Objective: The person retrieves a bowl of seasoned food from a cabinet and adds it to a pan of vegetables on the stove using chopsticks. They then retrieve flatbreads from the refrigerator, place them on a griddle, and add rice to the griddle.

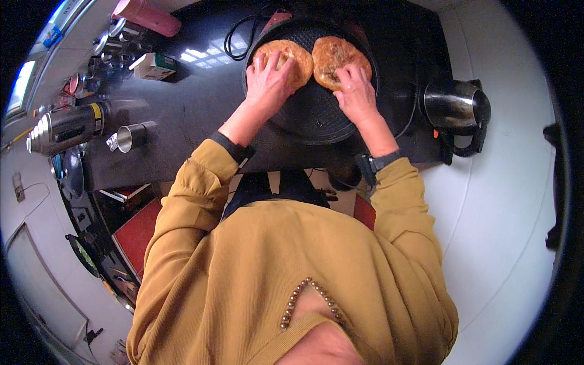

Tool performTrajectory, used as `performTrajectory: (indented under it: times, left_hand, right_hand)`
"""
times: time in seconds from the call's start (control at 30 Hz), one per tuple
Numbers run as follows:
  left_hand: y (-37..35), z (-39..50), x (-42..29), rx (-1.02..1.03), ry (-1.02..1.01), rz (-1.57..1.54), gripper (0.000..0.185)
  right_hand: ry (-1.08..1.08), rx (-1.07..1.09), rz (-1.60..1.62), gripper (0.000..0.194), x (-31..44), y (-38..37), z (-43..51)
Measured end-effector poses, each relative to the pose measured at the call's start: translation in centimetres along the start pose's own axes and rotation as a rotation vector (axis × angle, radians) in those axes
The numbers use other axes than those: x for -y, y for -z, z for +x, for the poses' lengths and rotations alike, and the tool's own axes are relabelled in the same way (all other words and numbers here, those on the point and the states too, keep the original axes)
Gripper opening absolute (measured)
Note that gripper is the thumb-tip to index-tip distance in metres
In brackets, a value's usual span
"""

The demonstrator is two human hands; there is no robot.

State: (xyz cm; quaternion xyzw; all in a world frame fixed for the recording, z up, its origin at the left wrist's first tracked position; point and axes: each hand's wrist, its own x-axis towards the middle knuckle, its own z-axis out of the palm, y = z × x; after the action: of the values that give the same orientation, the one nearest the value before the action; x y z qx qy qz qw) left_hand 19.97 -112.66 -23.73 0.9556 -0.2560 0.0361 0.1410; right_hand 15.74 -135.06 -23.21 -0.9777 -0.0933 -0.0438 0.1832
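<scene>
Two round browned flatbreads lie side by side at the far part of a round black pan with a textured base [319, 116]. My left hand [269, 80] rests on the left flatbread [296, 52] with its fingers spread over the top. On the near edge of the right flatbread [331, 50] is my right hand [356, 91], its fingers bent and touching the surface; whether they pinch the bread I cannot tell.
An electric kettle [449, 105] stands at the counter's right end. To the left are a steel cup [132, 137], a large steel flask [68, 127], a small box [155, 67] and a pink cylindrical container [148, 18]. A black cable [230, 43] loops beside the pan.
</scene>
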Motion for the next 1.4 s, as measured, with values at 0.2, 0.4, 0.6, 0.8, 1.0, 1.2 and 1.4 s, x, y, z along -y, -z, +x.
performTrajectory:
  times: [0.2, 0.4, 0.6, 0.8, 1.0, 1.2, 1.4]
  left_hand:
    - [-0.8, -1.2, 0.5, -0.051, -0.061, 0.124, 0.063]
    - [-0.5, -1.0, 0.4, -0.012, -0.024, 0.090, 0.061]
    - [2.8, -3.6, -1.0, -0.096, -0.034, -0.032, 0.054]
    - [7.7, -10.9, 0.2, -0.248, 0.027, -0.214, 0.037]
    - [9.2, -19.2, 6.5, -0.358, 0.347, -0.372, 0.029]
    - [8.5, -28.9, 13.2, -0.574, 0.525, -0.526, 0.014]
    - [6.1, -40.4, 17.7, -0.272, 1.067, -0.791, 0.021]
  right_hand:
    - [0.019, 0.011, -0.137, 0.065, 1.1, 0.6, -0.1]
    - [-0.008, 0.095, -0.116, 0.069, 1.5, 1.3, 0.1]
    - [0.113, -0.106, -0.063, 0.043, 4.2, 3.5, -0.8]
    - [0.206, -0.025, 0.206, 0.021, 11.1, 3.8, -2.4]
    - [0.328, 0.020, 0.313, 0.042, 18.2, 0.2, -3.5]
    - [0.344, 0.115, 0.378, 0.033, 22.7, -4.2, -4.4]
    - [0.335, 0.297, 0.404, 0.003, 27.1, -8.1, -8.7]
